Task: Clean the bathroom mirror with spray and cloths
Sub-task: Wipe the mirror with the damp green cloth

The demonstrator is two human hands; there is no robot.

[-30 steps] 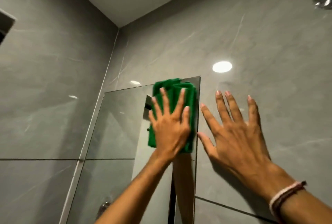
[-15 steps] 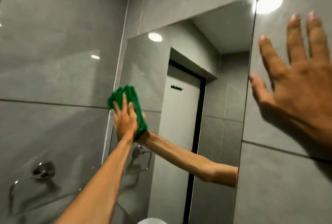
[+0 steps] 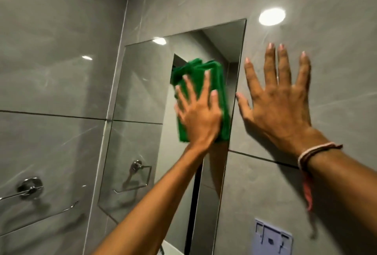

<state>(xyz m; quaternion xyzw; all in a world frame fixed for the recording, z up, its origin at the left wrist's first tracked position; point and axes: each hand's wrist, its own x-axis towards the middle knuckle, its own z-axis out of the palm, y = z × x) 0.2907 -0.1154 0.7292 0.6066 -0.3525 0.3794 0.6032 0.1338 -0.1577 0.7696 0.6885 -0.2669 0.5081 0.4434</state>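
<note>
A frameless rectangular mirror [image 3: 140, 95] hangs on the grey tiled wall. My left hand [image 3: 199, 113] presses a folded green cloth [image 3: 199, 73] flat against the mirror's upper right part, close to its right edge, fingers spread over the cloth. My right hand [image 3: 279, 99] rests palm-flat with fingers apart on the wall tile just right of the mirror; a woven bracelet [image 3: 314, 152] is on that wrist. No spray bottle is in view.
A chrome towel rail [image 3: 30, 188] is fixed to the left wall, and its reflection [image 3: 138, 168] shows in the mirror. A pale wall plate [image 3: 272, 237] sits low on the right wall. A bright ceiling-light glare [image 3: 272, 16] marks the tile above the mirror.
My left hand has carried the green cloth from the mirror's left edge back across to its upper right. The view has swung right and my right hand shows whole on the wall again.
</note>
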